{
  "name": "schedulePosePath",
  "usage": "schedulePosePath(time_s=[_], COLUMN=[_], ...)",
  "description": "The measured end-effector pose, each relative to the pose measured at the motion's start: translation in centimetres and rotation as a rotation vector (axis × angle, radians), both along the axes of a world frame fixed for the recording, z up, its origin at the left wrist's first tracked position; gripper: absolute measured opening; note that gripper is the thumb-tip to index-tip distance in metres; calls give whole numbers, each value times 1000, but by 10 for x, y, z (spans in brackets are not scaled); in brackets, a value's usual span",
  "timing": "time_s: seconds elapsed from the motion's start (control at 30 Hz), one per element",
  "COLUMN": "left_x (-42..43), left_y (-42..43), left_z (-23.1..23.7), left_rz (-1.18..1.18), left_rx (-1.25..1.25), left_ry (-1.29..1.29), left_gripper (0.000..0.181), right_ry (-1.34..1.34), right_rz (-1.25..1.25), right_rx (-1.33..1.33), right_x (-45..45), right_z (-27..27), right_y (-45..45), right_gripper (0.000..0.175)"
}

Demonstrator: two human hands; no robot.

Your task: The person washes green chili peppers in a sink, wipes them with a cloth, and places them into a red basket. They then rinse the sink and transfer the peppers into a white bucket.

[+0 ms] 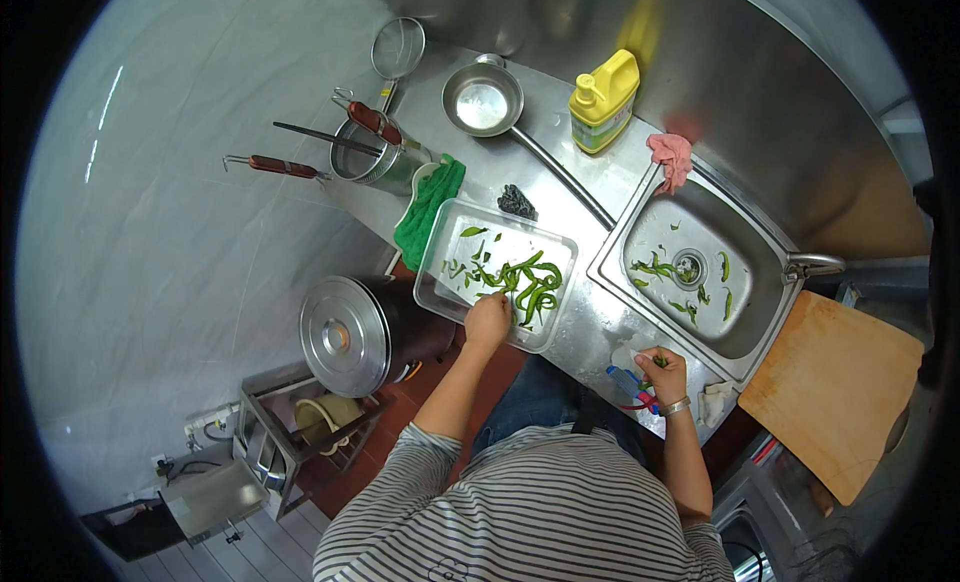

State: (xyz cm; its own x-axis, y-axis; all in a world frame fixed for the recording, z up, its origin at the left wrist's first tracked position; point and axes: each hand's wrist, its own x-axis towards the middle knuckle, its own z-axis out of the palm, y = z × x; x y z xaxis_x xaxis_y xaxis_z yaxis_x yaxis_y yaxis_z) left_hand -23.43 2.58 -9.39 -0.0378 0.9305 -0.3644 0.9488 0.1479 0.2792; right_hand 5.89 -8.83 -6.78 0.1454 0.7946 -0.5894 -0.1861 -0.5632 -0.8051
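Note:
A clear plastic tub (pixel 442 300) stands on the steel counter, holding several long green chili peppers (pixel 541 289) and small green pieces. My left hand (pixel 487 323) reaches over the tub's near edge, its fingertips down at the peppers; whether they grip one is hidden. Over the counter by the sink, my right hand (pixel 666 375) has its fingers closed on a green pepper (pixel 659 361), only partly visible. Just below that hand lie a blue-and-red item (pixel 628 383) and a whitish flat piece. More peppers and scraps (pixel 652 269) lie around the drain of the steel sink (pixel 739 252).
Behind the tub are a long-handled steel ladle (pixel 482 100), a black scouring pad (pixel 517 203) and a yellow pump jug (pixel 604 105). A green cloth (pixel 431 214) and a utensil pot (pixel 401 162) stand left. The wooden board (pixel 832 394) borders the sink; a lidded pot (pixel 345 336) sits lower left.

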Motion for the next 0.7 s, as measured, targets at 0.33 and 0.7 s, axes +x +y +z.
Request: schedulePosePath(time_s=[0.33, 0.7], left_x=[16, -33], left_y=[25, 28], left_z=[-41, -17], left_rz=[-222, 74], left_rx=[-56, -195], left_ry=[103, 138], left_gripper=[16, 29], right_ry=[-92, -186], right_rz=[68, 85], right_rx=[55, 19], right_x=[-12, -20], right_z=[-12, -10], right_y=[-11, -16], right_gripper=[10, 14])
